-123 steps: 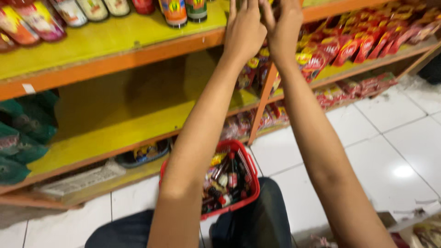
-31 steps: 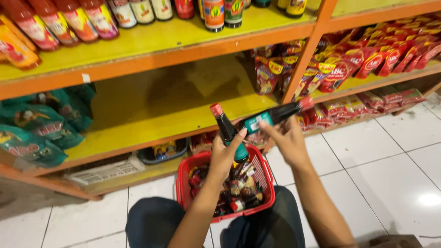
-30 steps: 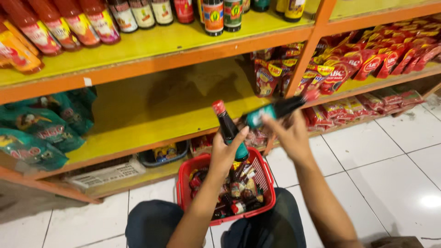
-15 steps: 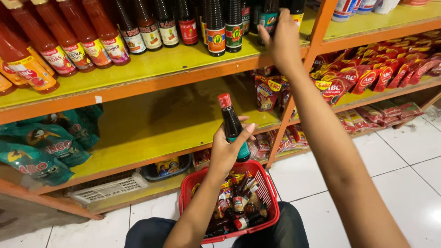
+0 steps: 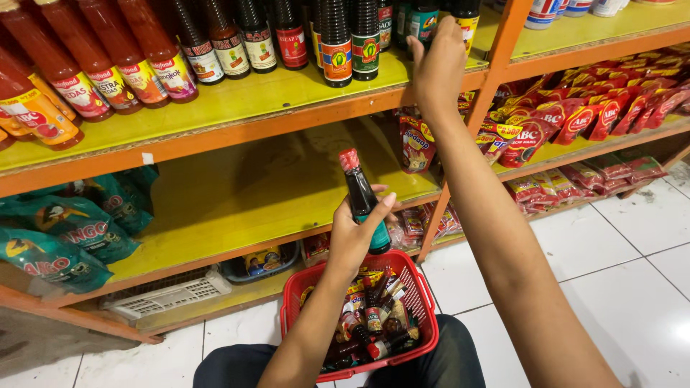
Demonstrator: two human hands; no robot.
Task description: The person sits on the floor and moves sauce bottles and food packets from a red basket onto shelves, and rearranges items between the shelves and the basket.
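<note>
Left hand (image 5: 356,241) grips a dark bottle (image 5: 361,201) above the basket (image 5: 424,316); right hand (image 5: 438,68) grasps a shelf (image 5: 215,108) bottle (image 5: 424,18).

Brightness: bright, even, warm indoor light.
Source: overhead; soft glare patch on the floor tiles (image 5: 675,332).
Shadows: dim under the top shelf (image 5: 237,100), deepest at the back.
Sharpness: mostly crisp; slight softness at the edges.
Distortion: shelf lines bow and tilt.

Labelled bottles and sachets are ranged on orange-and-yellow shelves.

Red sauce bottles (image 5: 108,57) with white labels are seen top left, green bags (image 5: 57,244) lower left, red sachets (image 5: 589,115) at right, and a green-labelled dark bottle (image 5: 364,205) above a red basket (image 5: 424,316).
</note>
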